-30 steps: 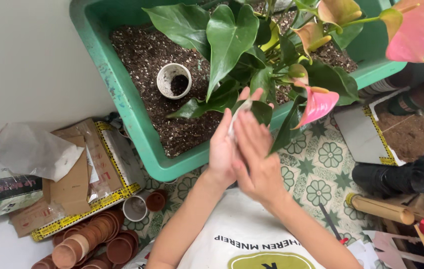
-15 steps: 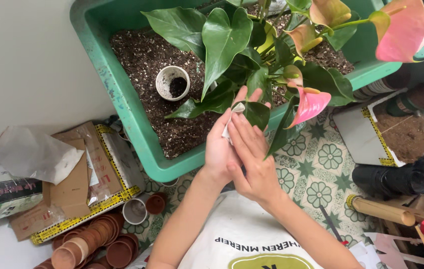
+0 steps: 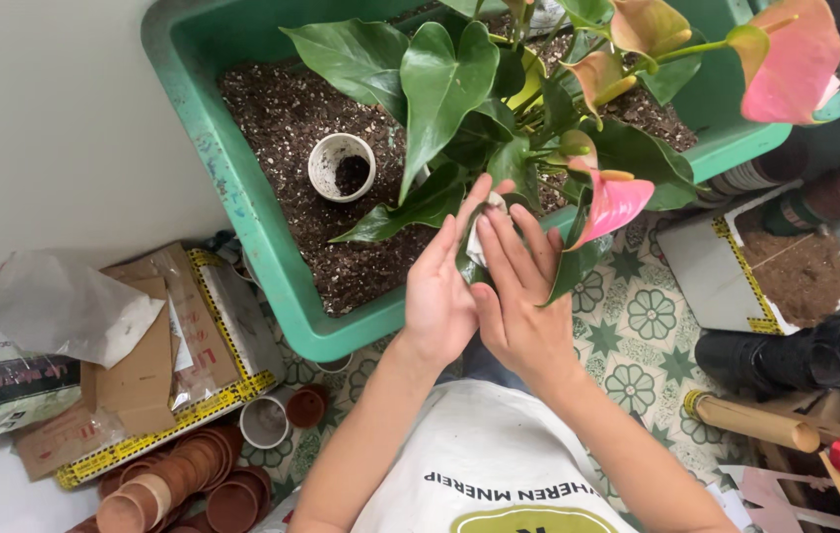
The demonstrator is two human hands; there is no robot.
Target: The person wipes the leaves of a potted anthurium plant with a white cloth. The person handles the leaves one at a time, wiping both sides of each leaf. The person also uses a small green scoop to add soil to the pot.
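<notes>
While the left hand (image 3: 439, 296) is lying flat and open under a dark green leaf (image 3: 467, 259) at the near edge of the planter, the right hand (image 3: 518, 296) is pressing a small white cloth or tissue (image 3: 487, 222) against the upper side of that leaf with straight fingers. So the leaf is being held between both palms; neither hand is closed into a fist, and the right one is pinning the white piece rather than gripping it tightly.

The leaf is belonging to a large plant with glossy heart-shaped green leaves and pink flowers (image 3: 558, 118), which is growing in a long green plastic planter filled with dark soil (image 3: 272, 276). A small white round pot (image 3: 341, 166) is sitting sunk in the soil, left of the plant.

As a judgement, the wiping is looking only partly done: this one leaf is being cleaned, and many other leaves are waiting untouched.

Beside the planter's near left corner, a stack of small brown terracotta pots (image 3: 193, 484) and an opened cardboard box with yellow edge (image 3: 153, 365) are lying on the patterned floor (image 3: 637, 326).

The white piece is mostly hidden by the fingers, so its material is hard to tell. The leaf itself is nearly covered, and the planter's far end is cut off.
</notes>
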